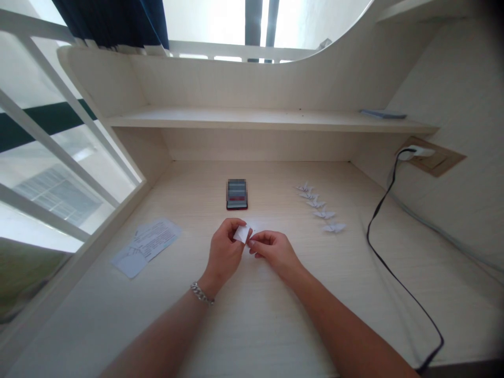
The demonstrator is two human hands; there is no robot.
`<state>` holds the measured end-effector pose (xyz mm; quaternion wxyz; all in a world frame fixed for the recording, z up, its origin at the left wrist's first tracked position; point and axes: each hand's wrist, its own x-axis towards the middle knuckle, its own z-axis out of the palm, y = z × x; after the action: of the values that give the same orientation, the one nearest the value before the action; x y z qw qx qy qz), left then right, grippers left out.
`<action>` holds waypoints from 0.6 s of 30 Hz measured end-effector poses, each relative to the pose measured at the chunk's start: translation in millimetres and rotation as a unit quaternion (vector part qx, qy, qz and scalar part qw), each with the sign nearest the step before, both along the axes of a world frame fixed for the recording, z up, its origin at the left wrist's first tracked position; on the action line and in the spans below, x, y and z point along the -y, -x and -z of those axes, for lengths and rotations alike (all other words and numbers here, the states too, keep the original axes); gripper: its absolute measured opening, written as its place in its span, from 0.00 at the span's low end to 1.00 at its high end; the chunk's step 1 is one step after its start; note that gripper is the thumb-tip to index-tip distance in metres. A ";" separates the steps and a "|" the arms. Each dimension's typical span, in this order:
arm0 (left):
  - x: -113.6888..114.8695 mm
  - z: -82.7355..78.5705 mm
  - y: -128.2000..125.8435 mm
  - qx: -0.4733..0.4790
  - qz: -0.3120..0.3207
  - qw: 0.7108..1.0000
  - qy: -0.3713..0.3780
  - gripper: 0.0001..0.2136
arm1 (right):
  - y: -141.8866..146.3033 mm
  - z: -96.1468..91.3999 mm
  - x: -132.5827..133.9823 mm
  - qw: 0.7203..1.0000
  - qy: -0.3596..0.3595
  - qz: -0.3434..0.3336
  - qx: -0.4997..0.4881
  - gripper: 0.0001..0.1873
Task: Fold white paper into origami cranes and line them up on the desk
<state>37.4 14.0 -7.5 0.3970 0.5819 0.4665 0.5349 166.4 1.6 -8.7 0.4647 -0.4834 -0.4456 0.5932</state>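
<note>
**Pale desk, both hands pinching one small folded paper**

Light wood-grain desk (252, 325) fills the near view, with both bare forearms coming in from the bottom edge and meeting near its middle. Just behind the left hand (225, 251), a silver chain bracelet (202, 294) sits on the wrist. That hand is curled, its thumb and fingertips closed on the left side of a small white folded paper (241, 233). The right hand (275, 252) is curled the same way, thumb and forefinger pinching the paper's right edge, so the paper is held between the two hands, just above the desk and touching both.

Left of the left hand, well apart, a printed sheet (146, 245) lies flat. Beyond the right hand and off to its right, a row of folded paper cranes (321, 208) runs away across the desk. Straight beyond both hands a phone (237, 194) lies flat, its screen blurred. Far right of the right hand, a black cable (394, 278) snakes over the desk up to a plug (413, 152) in a wall socket (431, 157).

Further back, a shelf (268, 119) spans the desk, with a flat bluish thing (382, 113) at its right end. Behind it a bright window and a dark curtain (114, 21)
</note>
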 end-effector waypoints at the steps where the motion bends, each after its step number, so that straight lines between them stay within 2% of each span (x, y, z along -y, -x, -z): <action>1: -0.3 -0.1 -0.2 0.005 -0.003 1.000 0.002 0.09 | 0.6 0.8 0.3 1.000 0.000 -0.001 -0.001 0.09; 9: 0.7 -0.8 -2.5 0.015 -0.021 1.000 0.014 0.09 | 2.8 4.1 -0.9 1.000 0.018 -0.005 0.004 0.11; 18: -7.5 3.3 3.4 0.044 -0.032 0.998 0.027 0.11 | 1.1 -3.3 1.2 0.998 0.043 -0.031 -0.020 0.10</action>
<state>34.0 21.5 -10.8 0.4152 0.5317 0.4814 0.5596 165.3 0.4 -5.3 0.4335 -0.4774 -0.4248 0.6353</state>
